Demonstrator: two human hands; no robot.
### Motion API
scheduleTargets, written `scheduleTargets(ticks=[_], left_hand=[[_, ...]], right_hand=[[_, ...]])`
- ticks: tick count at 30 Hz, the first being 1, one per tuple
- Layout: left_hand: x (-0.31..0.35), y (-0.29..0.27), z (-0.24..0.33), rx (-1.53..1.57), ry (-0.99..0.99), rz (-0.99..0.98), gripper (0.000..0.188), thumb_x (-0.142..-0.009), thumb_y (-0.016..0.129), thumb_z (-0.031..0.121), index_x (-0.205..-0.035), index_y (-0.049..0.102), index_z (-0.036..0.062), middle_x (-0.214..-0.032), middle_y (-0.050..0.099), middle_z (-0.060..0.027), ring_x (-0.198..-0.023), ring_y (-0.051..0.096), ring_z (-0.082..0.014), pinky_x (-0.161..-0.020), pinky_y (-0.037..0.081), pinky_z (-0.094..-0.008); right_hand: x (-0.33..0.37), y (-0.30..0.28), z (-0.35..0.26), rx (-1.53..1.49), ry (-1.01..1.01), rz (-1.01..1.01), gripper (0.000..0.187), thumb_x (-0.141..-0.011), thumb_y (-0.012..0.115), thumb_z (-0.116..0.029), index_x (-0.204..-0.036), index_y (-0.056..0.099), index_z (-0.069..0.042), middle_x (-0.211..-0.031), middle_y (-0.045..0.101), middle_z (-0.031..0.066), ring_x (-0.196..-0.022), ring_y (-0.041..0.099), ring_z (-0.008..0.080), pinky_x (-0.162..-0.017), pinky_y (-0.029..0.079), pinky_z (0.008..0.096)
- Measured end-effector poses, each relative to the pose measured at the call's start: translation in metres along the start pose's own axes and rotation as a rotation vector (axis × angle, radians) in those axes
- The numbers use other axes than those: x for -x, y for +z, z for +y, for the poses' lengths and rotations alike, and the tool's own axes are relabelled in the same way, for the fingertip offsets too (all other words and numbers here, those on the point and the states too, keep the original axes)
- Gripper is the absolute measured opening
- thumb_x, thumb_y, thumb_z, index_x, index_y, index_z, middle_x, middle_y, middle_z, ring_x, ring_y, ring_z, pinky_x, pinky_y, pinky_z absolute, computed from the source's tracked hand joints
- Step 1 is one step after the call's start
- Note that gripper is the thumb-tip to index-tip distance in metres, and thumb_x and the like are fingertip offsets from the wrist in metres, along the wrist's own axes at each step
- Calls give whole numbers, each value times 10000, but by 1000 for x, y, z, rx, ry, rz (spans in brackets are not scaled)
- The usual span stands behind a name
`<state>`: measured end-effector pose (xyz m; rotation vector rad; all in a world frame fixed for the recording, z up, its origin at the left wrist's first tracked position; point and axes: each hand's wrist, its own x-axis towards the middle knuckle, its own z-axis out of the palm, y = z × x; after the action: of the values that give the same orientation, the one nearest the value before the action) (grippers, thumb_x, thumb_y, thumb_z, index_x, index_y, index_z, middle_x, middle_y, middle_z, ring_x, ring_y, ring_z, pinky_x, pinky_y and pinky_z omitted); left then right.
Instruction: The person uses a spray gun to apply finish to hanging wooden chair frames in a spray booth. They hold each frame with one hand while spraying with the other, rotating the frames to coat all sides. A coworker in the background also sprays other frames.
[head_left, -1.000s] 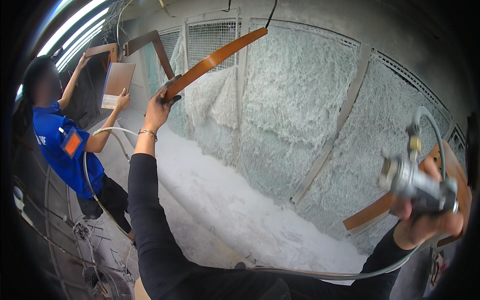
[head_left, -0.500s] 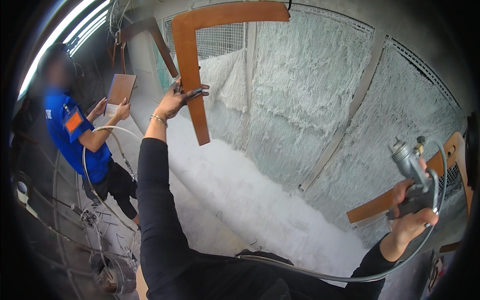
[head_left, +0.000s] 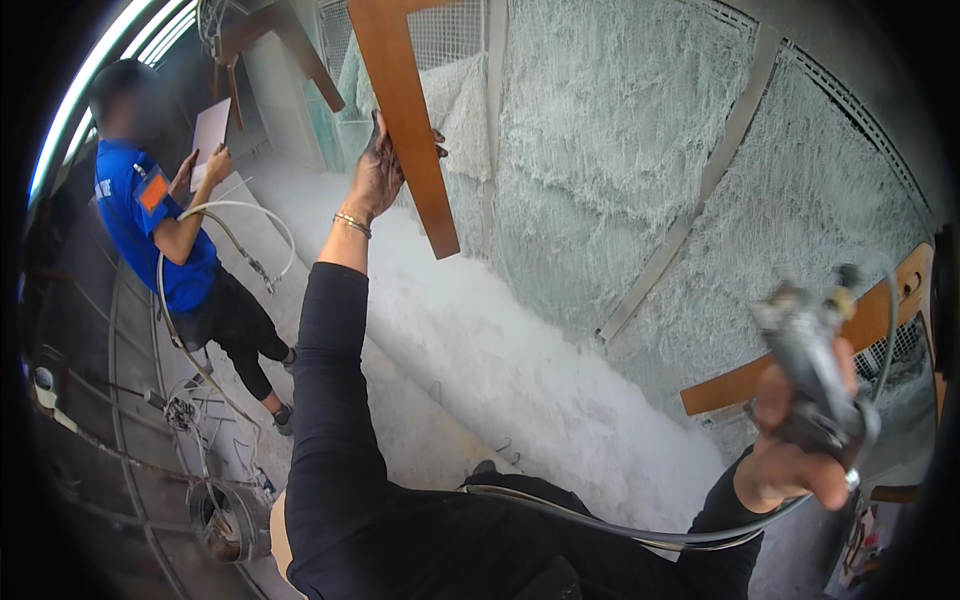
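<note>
The brown wooden frame piece (head_left: 410,120) hangs upright in front of the white, overspray-crusted booth wall (head_left: 620,180), its lower end pointing down past the wrist. The left hand (head_left: 378,170) is raised to it, palm against the near edge and fingers wrapped round behind the wood, so the piece sits clamped between fingers and thumb; the thumb tip shows just beyond the far edge. A thin bracelet (head_left: 351,224) rings that wrist above the black sleeve.

Low on the other side, the right hand (head_left: 795,455) grips a grey spray gun (head_left: 812,365), fingers closed tight round its handle; whether one finger rests on the trigger cannot be told. The gun's head points up and toward the wall, well apart from the held piece. A grey hose (head_left: 600,520) runs from below the fist across the lap. Just behind the gun a second brown wooden piece (head_left: 860,330) hangs.

The step in hand looks like steadying and turning the hanging piece to present a face for coating. The next move probably calls for swinging the gun across toward the wood while the left fingers keep clear of the face being sprayed.

Off to the left a co-worker in a blue shirt (head_left: 150,220) holds a flat panel (head_left: 210,135).
</note>
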<state>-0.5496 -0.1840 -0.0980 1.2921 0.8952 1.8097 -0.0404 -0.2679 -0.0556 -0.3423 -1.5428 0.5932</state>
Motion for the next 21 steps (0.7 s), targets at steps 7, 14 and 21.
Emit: scheduleTargets(ticks=[7, 14, 21], left_hand=[[17, 9, 1, -45, -22, 26, 780, -999, 264, 691, -1331, 543, 43, -1182, 671, -128, -1091, 658, -257, -981, 526, -378], [23, 14, 3, -66, -12, 66, 791, -992, 296, 692, -1403, 490, 45, -1258, 642, -144, -1166, 628, -272, -1045, 492, -386], [23, 16, 3, -128, -21, 115, 806, -986, 299, 698, -1450, 441, 54, -1310, 612, -146, -1208, 609, -272, -1060, 487, -395]], right_hand=[[17, 7, 16, 214, -56, -545, 749, -735, 834, -433, -1262, 645, 65, -829, 702, 179, -648, 659, 171, -577, 485, 277], [36, 5, 41, 258, 107, -810, 665, -727, 881, -295, -1266, 659, 26, -963, 735, 222, -704, 698, 184, -628, 526, 276], [-2, -24, 6, 51, -124, -296, 907, -824, 591, -717, -1269, 628, 73, -978, 726, 220, -642, 658, 183, -540, 492, 274]])
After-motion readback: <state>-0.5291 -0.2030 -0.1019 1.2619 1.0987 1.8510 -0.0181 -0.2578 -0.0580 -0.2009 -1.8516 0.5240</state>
